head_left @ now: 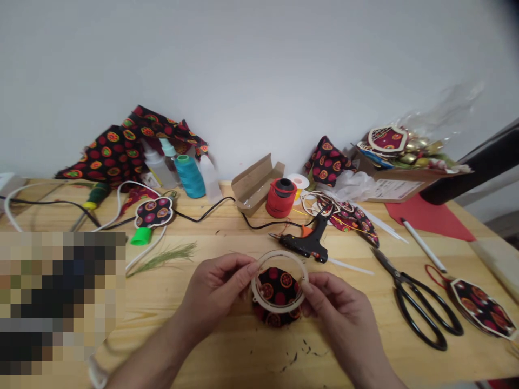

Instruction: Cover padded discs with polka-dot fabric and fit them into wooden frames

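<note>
A round wooden ring frame [279, 308] is pinched between my two hands just above the table. My left hand [219, 286] closes thumb and fingers on its left rim. On the opposite rim my right hand [336, 302] grips it the same way. Behind and below the ring is a dark fabric piece [278, 319] with red and orange round motifs, showing through the opening; whether the fingers also hold the fabric is hidden. Just beyond the ring lies a black hot glue gun [306, 243] with a glue stick [351, 267] next to it.
Large black-handled scissors [421, 302] and a finished-looking ornament [482, 308] lie to the right. Red thread [279, 200], a teal thread cone [190, 177] and a box of decorations [389, 183] stand at the back. A flower-shaped piece [154, 212] and cables are on the left.
</note>
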Demonstrator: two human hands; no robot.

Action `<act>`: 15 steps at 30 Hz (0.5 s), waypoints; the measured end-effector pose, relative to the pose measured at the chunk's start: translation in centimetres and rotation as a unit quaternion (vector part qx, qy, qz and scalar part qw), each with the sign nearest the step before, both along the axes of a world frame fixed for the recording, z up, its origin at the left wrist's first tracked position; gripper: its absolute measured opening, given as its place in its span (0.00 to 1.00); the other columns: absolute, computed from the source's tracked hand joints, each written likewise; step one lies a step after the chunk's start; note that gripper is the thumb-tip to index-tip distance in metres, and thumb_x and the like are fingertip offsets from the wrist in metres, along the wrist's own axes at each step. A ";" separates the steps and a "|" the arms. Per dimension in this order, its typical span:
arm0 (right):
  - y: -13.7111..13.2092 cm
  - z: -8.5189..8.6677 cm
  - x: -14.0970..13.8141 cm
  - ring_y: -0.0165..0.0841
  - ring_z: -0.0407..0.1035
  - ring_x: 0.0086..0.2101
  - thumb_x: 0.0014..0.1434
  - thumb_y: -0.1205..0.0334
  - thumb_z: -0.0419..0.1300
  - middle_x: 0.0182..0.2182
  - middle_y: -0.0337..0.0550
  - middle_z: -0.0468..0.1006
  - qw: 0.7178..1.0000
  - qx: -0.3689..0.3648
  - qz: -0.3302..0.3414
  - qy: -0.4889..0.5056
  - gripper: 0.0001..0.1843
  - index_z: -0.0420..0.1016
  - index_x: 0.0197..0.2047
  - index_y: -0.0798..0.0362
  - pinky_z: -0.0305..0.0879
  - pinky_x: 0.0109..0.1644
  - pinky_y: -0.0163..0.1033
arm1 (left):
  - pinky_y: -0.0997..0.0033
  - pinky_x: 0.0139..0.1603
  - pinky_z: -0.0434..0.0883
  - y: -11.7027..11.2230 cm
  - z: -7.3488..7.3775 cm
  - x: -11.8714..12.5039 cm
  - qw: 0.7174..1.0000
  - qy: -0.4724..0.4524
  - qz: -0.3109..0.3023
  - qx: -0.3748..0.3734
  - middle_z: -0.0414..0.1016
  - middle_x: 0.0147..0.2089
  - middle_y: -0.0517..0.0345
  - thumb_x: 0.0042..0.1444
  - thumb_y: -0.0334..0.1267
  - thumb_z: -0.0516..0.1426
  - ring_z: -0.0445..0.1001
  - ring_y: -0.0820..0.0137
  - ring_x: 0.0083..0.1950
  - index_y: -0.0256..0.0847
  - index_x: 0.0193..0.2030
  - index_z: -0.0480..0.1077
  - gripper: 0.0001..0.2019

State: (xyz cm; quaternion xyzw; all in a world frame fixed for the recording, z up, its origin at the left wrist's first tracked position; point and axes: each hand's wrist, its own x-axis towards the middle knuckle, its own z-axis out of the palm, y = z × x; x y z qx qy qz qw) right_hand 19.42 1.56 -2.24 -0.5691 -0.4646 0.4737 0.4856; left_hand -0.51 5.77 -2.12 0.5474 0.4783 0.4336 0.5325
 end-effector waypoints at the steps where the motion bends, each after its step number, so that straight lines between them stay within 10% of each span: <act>1: -0.1 0.2 0.2 0.29 0.72 0.22 0.58 0.58 0.63 0.22 0.39 0.79 0.996 0.064 -0.016 -0.060 0.07 0.79 0.32 0.52 0.70 0.26 0.31 | 0.78 0.24 0.65 0.0 0.0 -0.1 1.000 -0.014 0.010 0.005 0.72 0.21 0.62 0.56 0.43 0.60 0.66 0.76 0.22 0.42 0.30 0.78 0.09; 5: -0.5 0.6 1.7 0.34 0.77 0.38 0.58 0.75 0.59 0.39 0.43 0.83 0.881 0.355 0.016 -0.313 0.15 0.77 0.46 0.49 0.75 0.42 0.37 | 0.79 0.20 0.62 0.1 -0.2 -0.2 0.989 -0.128 0.003 -0.078 0.76 0.24 0.58 0.57 0.49 0.58 0.67 0.77 0.19 0.41 0.34 0.79 0.14; 8: -0.7 0.0 2.8 0.37 0.72 0.51 0.57 0.79 0.57 0.50 0.50 0.79 0.799 0.434 0.101 -0.404 0.25 0.71 0.56 0.53 0.71 0.53 0.42 | 0.80 0.19 0.62 0.1 0.0 -0.2 0.973 -0.178 -0.034 -0.142 0.76 0.23 0.56 0.55 0.50 0.60 0.68 0.77 0.19 0.38 0.34 0.79 0.15; 15: -0.8 -1.5 3.4 0.41 0.62 0.59 0.61 0.79 0.52 0.57 0.56 0.72 0.751 0.463 0.146 -0.449 0.24 0.66 0.61 0.62 0.66 0.59 0.48 | 0.78 0.24 0.69 0.3 0.2 -0.2 0.974 -0.167 -0.033 -0.152 0.77 0.24 0.58 0.47 0.45 0.67 0.71 0.76 0.22 0.40 0.33 0.80 0.11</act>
